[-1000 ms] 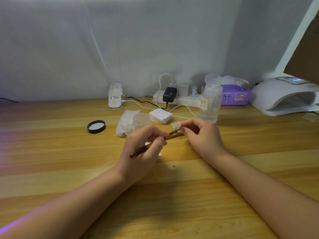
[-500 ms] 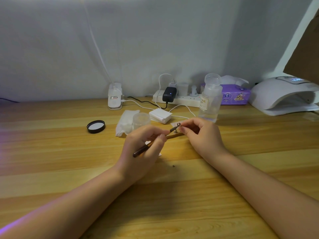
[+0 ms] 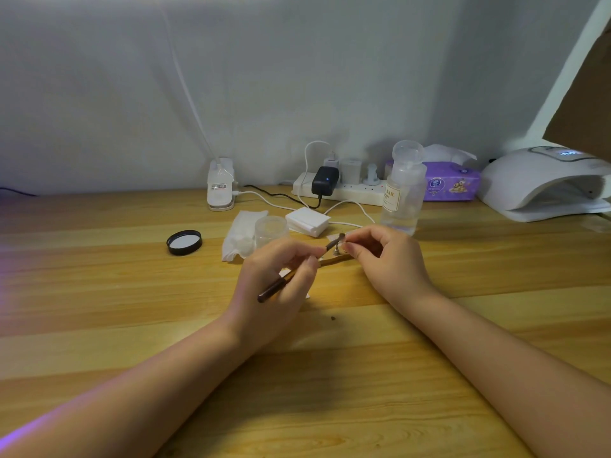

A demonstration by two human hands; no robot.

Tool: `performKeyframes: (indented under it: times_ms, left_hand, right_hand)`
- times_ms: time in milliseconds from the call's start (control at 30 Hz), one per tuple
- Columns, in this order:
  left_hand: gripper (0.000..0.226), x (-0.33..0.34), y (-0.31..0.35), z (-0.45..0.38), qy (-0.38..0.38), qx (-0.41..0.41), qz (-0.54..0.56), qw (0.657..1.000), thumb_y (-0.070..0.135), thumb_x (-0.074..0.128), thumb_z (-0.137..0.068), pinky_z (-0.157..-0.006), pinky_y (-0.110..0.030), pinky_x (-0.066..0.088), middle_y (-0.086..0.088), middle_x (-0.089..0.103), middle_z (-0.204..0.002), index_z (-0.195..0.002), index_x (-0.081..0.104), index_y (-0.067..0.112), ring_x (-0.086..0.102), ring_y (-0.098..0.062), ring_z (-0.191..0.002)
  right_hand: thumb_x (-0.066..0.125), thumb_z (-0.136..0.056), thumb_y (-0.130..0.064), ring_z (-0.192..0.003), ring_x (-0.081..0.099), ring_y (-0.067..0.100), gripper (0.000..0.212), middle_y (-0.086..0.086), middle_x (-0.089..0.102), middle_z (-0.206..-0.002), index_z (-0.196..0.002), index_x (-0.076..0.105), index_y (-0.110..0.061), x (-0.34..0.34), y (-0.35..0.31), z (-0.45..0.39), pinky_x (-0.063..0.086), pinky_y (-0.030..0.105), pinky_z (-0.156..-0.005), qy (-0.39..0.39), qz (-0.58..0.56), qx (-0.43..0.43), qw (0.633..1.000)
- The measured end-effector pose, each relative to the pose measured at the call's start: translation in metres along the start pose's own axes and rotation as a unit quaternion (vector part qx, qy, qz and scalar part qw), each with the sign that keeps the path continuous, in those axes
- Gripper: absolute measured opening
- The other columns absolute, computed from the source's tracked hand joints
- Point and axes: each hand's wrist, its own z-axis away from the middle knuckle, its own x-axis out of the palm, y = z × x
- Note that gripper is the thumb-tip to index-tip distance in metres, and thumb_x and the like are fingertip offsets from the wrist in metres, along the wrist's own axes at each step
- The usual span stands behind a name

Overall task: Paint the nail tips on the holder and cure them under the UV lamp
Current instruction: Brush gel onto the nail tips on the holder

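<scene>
The brush (image 3: 297, 271) tip has lifted onto the nail tip (image 3: 338, 239) mid-surface; the left hand (image 3: 277, 285) pinches the brush, the right hand (image 3: 386, 262) pinches the holder (image 3: 336, 251). UV lamp (image 3: 542, 183) sits by the far right edge.

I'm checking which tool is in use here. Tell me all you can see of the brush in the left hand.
The brush is thin, with a dark brown handle and a greyish metal-looking ferrule near its tip. The left hand pinches it like a pen, about midway along. It slants from lower left up to the right, above the wooden table. Its tip meets the small piece that the right hand pinches; the bristles are too small to make out.
</scene>
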Motion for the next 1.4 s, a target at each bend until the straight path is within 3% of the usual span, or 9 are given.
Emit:
performKeyframes:
  times_ms: [133,300,533,633,767,967,1133,1267,1400]
  left_hand:
    - [0.028,-0.0013,0.0007,0.0004,-0.007,0.0,-0.002,1.0,0.026,0.052,-0.085,-0.068,-0.031,0.054,0.003,0.07,-0.08,-0.091,0.073,0.008,0.066,-0.015,-0.076]
    - [0.019,0.0008,0.0027,0.0011,0.023,0.01,0.009,1.0,0.025,0.051,-0.088,-0.07,-0.037,0.055,-0.002,0.069,-0.081,-0.094,0.068,0.019,0.067,-0.018,-0.078]
    - [0.017,0.0022,-0.0024,0.0009,0.0,0.031,-0.013,0.999,0.017,0.057,-0.09,-0.074,-0.023,0.052,-0.002,0.07,-0.089,-0.102,0.069,0.013,0.066,-0.013,-0.083]
    - [0.015,0.0005,-0.0022,0.0007,-0.006,0.022,-0.005,1.0,0.012,0.058,-0.088,-0.07,-0.03,0.053,-0.005,0.069,-0.084,-0.094,0.071,0.007,0.065,-0.017,-0.079]
    - [0.023,0.0011,0.0019,0.0012,0.01,0.01,0.006,1.0,0.024,0.052,-0.085,-0.069,-0.04,0.054,-0.005,0.069,-0.082,-0.091,0.07,0.01,0.066,-0.021,-0.078]
    - [0.017,0.0023,0.0005,-0.0002,0.009,0.028,-0.011,1.0,0.01,0.059,-0.091,-0.073,-0.03,0.053,-0.003,0.07,-0.088,-0.103,0.07,0.006,0.067,-0.016,-0.083]
    - [0.022,0.0009,-0.0025,0.001,0.007,0.023,0.008,1.0,0.018,0.057,-0.088,-0.072,-0.041,0.056,-0.004,0.072,-0.086,-0.095,0.072,0.003,0.068,-0.02,-0.082]
    - [0.022,0.0022,-0.0025,-0.0003,0.029,0.038,0.023,0.999,0.024,0.054,-0.093,-0.068,-0.034,0.057,0.001,0.071,-0.086,-0.109,0.066,0.015,0.069,-0.014,-0.078]
    - [0.03,0.0027,-0.0041,-0.0005,0.026,0.059,0.033,0.997,0.021,0.056,-0.093,-0.068,-0.025,0.057,-0.003,0.071,-0.089,-0.121,0.059,0.013,0.069,-0.012,-0.073]
  right_hand:
    - [0.069,-0.085,-0.013,-0.079,0.062,-0.006,0.014,-0.018,0.067,-0.078,-0.087,0.07,-0.027,0.0,-0.0008,0.0,0.045,0.006,-0.068,0.006,-0.001,-0.006,1.0]
    - [0.069,-0.085,-0.014,-0.079,0.063,-0.005,0.014,-0.017,0.069,-0.079,-0.086,0.07,-0.028,0.0006,0.0008,-0.0007,0.045,0.006,-0.069,0.005,-0.01,-0.004,1.0]
    - [0.07,-0.085,-0.011,-0.078,0.064,-0.004,0.016,-0.016,0.069,-0.079,-0.085,0.069,-0.027,0.0016,0.0023,-0.0014,0.047,0.008,-0.07,0.007,-0.014,-0.008,1.0]
    - [0.07,-0.085,-0.011,-0.077,0.064,-0.002,0.015,-0.016,0.069,-0.079,-0.086,0.07,-0.025,0.0015,0.0031,-0.0015,0.047,0.01,-0.07,0.009,-0.003,-0.01,1.0]
    - [0.07,-0.085,-0.012,-0.078,0.064,-0.002,0.011,-0.015,0.069,-0.08,-0.088,0.071,-0.023,0.0017,0.0025,-0.002,0.046,0.008,-0.069,0.012,-0.003,-0.009,1.0]
    - [0.07,-0.085,-0.013,-0.077,0.064,-0.005,0.015,-0.017,0.069,-0.078,-0.084,0.069,-0.028,0.0022,0.0017,-0.0015,0.047,0.008,-0.07,0.01,-0.014,-0.005,1.0]
    - [0.067,-0.087,-0.013,-0.076,0.061,-0.007,0.014,-0.017,0.067,-0.077,-0.087,0.067,-0.027,0.0014,0.002,-0.0013,0.043,0.004,-0.065,0.011,-0.001,-0.009,1.0]
    - [0.068,-0.087,-0.016,-0.071,0.059,-0.01,0.008,-0.017,0.066,-0.074,-0.087,0.068,-0.024,0.0016,0.0003,0.0001,0.042,0.004,-0.063,0.02,-0.01,-0.014,1.0]
    - [0.068,-0.087,-0.016,-0.071,0.06,-0.008,0.006,-0.017,0.065,-0.074,-0.087,0.068,-0.022,0.0015,-0.0014,0.0004,0.043,0.005,-0.064,0.02,-0.013,-0.018,1.0]
